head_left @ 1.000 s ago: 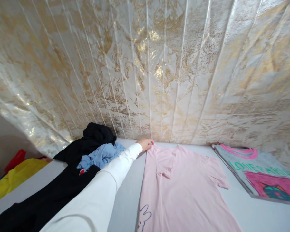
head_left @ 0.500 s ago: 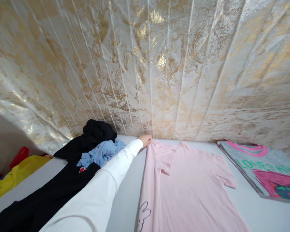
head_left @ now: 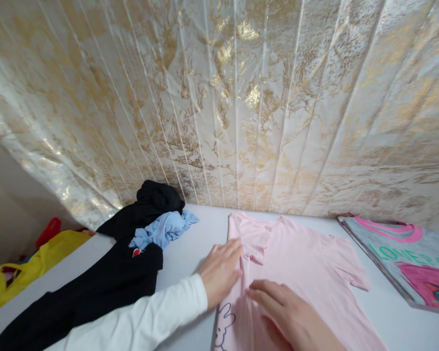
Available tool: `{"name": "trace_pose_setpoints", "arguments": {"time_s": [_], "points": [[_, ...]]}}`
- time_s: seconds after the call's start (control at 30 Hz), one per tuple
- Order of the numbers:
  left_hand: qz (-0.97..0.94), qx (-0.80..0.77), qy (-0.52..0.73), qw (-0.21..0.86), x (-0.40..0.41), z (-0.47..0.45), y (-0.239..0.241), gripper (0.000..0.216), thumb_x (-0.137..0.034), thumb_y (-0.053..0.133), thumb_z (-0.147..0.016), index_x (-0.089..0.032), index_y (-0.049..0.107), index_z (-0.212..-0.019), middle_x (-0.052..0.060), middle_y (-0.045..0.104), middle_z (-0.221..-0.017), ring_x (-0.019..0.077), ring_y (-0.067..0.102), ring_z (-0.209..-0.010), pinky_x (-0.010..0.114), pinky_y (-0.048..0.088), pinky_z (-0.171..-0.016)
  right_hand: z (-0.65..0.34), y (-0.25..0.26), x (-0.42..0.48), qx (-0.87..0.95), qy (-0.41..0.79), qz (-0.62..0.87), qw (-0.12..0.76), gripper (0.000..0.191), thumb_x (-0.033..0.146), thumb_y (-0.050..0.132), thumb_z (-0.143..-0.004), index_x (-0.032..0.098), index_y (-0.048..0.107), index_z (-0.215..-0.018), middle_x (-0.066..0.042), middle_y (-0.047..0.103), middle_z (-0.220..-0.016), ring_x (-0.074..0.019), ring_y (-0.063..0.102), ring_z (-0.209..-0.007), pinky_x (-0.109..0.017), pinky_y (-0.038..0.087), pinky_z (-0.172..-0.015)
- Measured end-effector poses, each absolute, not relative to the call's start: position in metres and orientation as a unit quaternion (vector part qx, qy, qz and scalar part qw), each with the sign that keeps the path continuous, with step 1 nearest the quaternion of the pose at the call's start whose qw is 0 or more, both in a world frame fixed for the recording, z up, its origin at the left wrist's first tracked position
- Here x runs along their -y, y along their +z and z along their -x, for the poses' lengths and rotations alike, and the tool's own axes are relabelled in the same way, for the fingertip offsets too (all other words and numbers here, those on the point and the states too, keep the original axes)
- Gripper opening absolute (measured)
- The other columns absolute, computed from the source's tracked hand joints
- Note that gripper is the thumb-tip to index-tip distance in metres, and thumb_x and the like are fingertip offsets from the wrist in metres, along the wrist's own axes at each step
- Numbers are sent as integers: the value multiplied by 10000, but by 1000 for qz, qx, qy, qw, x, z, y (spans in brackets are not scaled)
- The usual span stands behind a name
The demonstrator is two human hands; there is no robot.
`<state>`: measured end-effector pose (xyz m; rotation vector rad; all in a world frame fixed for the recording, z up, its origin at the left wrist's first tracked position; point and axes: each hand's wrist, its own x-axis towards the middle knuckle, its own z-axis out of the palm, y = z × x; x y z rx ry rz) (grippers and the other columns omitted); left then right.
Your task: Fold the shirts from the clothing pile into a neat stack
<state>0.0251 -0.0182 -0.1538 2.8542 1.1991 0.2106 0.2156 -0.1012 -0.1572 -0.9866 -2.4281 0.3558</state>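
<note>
A pink T-shirt (head_left: pixel 307 263) lies spread on the white table, its left side folded inward so that one short sleeve rests on the body. A dark outline of a rabbit (head_left: pixel 225 321) shows on the folded strip. My left hand (head_left: pixel 221 270), in a white sleeve, lies with fingers stretched out on the folded left edge. To its right, my right hand (head_left: pixel 289 312) is over the shirt, fingers extended and partly bent, near the fold. Neither hand has cloth gripped in it. The shirt's lower end is out of view.
Black clothing (head_left: pixel 106 287) and a crumpled light-blue garment (head_left: pixel 164 229) lie on the left. Beyond the table's left edge is a yellow bag (head_left: pixel 44 263). A folded grey T-shirt (head_left: pixel 398 258) with pink trim lies right. A gold-patterned curtain (head_left: pixel 219 107) hangs behind.
My left hand has let go of the shirt's top left corner and come back toward me onto the folded edge. My right hand has come into view over the shirt.
</note>
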Motion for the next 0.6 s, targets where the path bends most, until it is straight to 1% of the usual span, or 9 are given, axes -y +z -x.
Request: {"name": "trace_pose_setpoints", "arguments": {"time_s": [0.03, 0.07, 0.13, 0.17, 0.23, 0.33, 0.43, 0.5, 0.6], "points": [[-931, -359, 57, 24, 39, -17, -158, 515, -245, 455, -884, -146, 311, -1369, 105, 287, -1476, 228, 250, -1350, 395, 292, -1043, -222, -155, 91, 883, 120, 384, 243, 414, 116, 363, -867, 203, 480, -1254, -126, 572, -1221, -205, 572, -1067, -335, 489, -861], [-938, -342, 42, 24, 57, -10, -163, 559, -307, 476, -886, -148, 288, -1387, 107, 277, -1481, 238, 235, -1358, 398, 294, -1043, -226, -154, 82, 880, 111, 398, 233, 450, 106, 366, -851, 199, 462, -1281, -125, 538, -1281, -212, 527, -1146, -353, 462, -914], [-952, -306, 10, 6, 81, 5, -176, 585, -406, 470, -901, -137, 296, -1390, 124, 271, -1477, 251, 252, -1354, 392, 314, -1030, -230, -156, 65, 889, 98, 404, 194, 488, 120, 391, -836, 188, 442, -1317, -115, 467, -1371, -232, 406, -1272, -403, 393, -999], [-955, -297, 2, -12, 88, 12, -183, 589, -425, 463, -906, -134, 299, -1391, 126, 276, -1473, 255, 268, -1348, 388, 326, -1021, -230, -159, 56, 892, 92, 406, 174, 488, 141, 405, -839, 182, 440, -1325, -110, 438, -1398, -242, 355, -1308, -423, 366, -1020], [-957, -284, 8, -60, 95, 22, -196, 546, -373, 446, -927, -133, 297, -1395, 116, 298, -1462, 244, 306, -1332, 363, 348, -1003, -230, -168, 40, 894, 81, 419, 139, 466, 213, 423, -861, 178, 452, -1325, -98, 395, -1431, -262, 291, -1341, -448, 338, -1036], [-954, -266, 47, -126, 95, 34, -211, 474, -257, 414, -943, -136, 314, -1390, 87, 364, -1435, 207, 354, -1306, 303, 362, -985, -232, -181, 22, 882, 64, 454, 108, 444, 327, 411, -900, 189, 471, -1318, -93, 394, -1431, -281, 309, -1330, -470, 339, -1024], [-947, -250, 76, -185, 95, 39, -216, 419, -247, 394, -953, -134, 377, -1356, 75, 426, -1401, 188, 392, -1276, 266, 362, -974, -234, -185, 13, 873, 53, 474, 101, 434, 372, 393, -915, 212, 486, -1307, -86, 418, -1416, -288, 368, -1296, -497, 337, -1013], [-940, -239, 90, -226, 98, 39, -216, 380, -242, 371, -963, -144, 421, -1327, 63, 453, -1384, 181, 409, -1258, 258, 363, -967, -230, -182, 12, 874, 54, 470, 107, 439, 379, 388, -919, 217, 474, -1318, -82, 410, -1421, -281, 349, -1309, -500, 319, -1025], [-925, -229, 114, -281, 101, 36, -213, 347, -248, 319, -983, -193, 469, -1291, 12, 476, -1369, 155, 415, -1245, 241, 368, -954, -214, -178, 12, 888, 74, 441, 107, 515, 410, 394, -914, 186, 389, -1377, -86, 359, -1448, -253, 293, -1341, -458, 280, -1065]]}}
